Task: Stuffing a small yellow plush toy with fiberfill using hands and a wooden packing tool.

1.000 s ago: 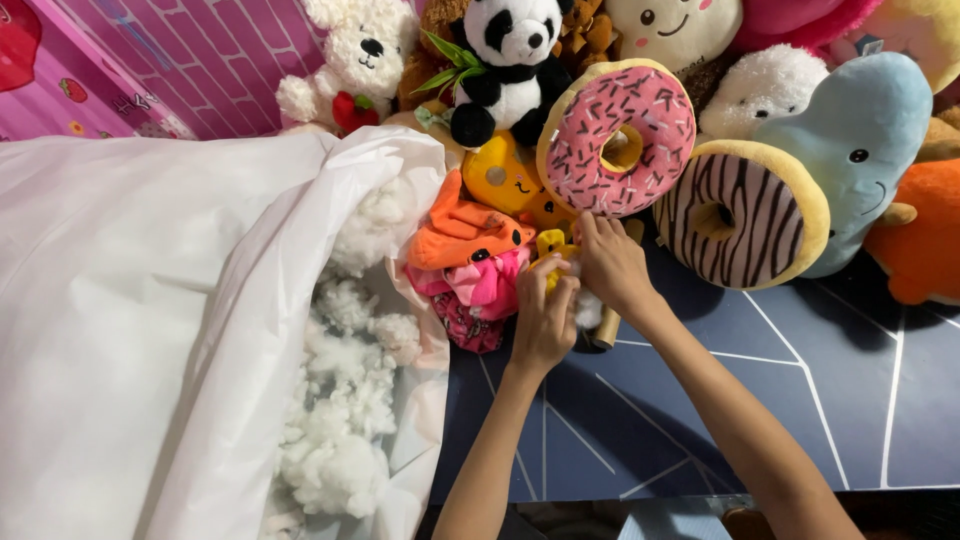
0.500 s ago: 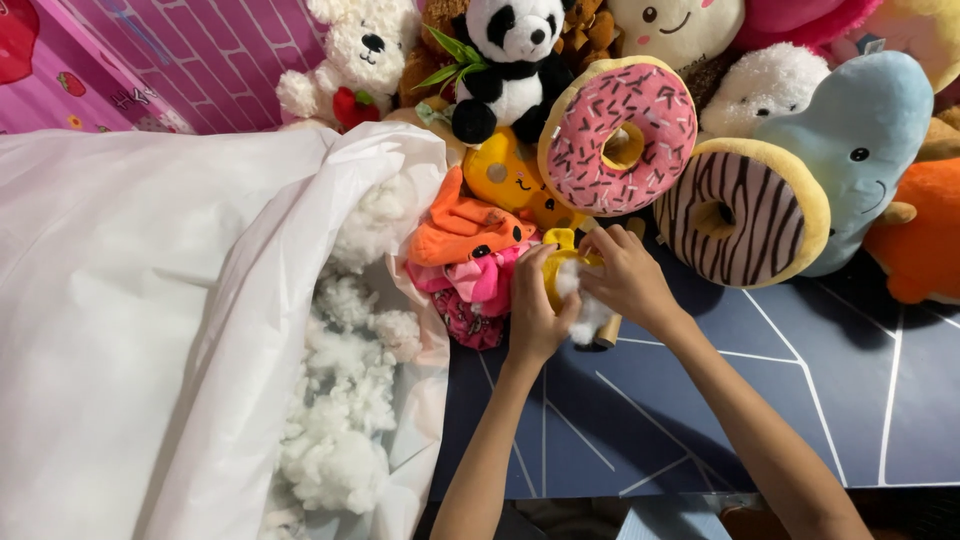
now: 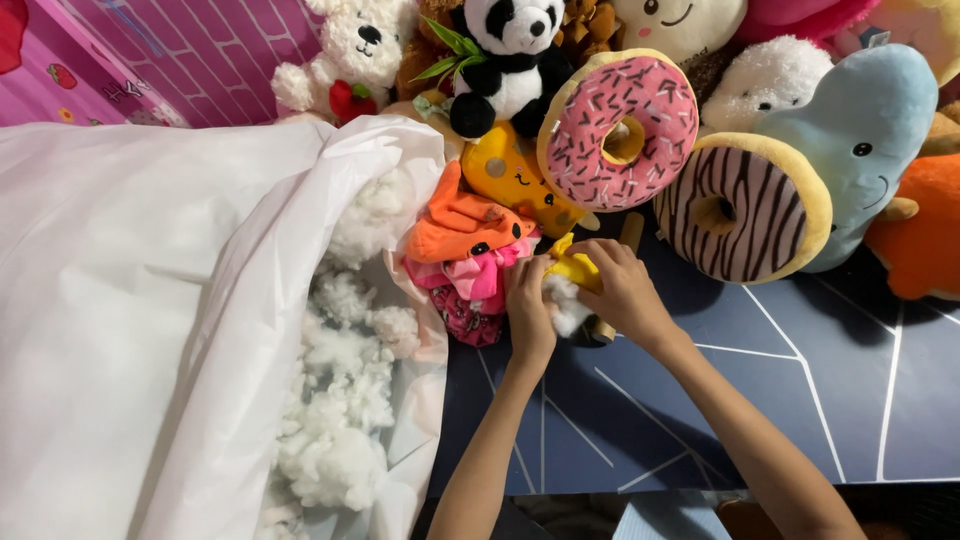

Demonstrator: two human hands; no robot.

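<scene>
Big white plastic bag (image 3: 150, 300) at left w/ stuffing.

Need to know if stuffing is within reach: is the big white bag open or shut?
Open. The white bag gapes along its right edge, with loose white stuffing showing inside, beside the left hand.

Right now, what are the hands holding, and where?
Both hands, left and right, grip a small yellow fabric toy skin by its edges, white stuffing at its opening.

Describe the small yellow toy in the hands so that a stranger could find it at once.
Start at the pink doughnut plush and go straight down to the dark mat. There the left hand and right hand grip a small yellow toy. It alone is limp, with white stuffing showing.
</scene>
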